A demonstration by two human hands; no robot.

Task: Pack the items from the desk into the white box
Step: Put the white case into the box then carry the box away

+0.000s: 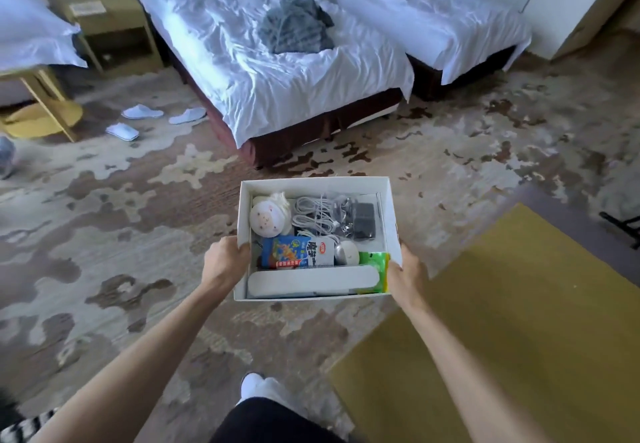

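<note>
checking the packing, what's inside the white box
In the white box: a plush toy, white cables, a black adapter, a blue snack packet, a white gadget, a green pack and a long white case. Anything beneath is covered.

The white box (313, 182) was matt cardboard. Inside, the blue snack packet (294, 252) and the green packet (375, 269) had glossy plastic film. The white cables (313, 215) looked smooth, and the black adapter (363, 220) was matt plastic. The long white case (311, 281) was perhaps satin plastic. The bed sheet (277, 71) was crumpled cloth and the carpet (104, 234) was short-piled.

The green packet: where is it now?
Head view: the green packet lies inside the white box, in its near right corner, beside the right hand.
</note>
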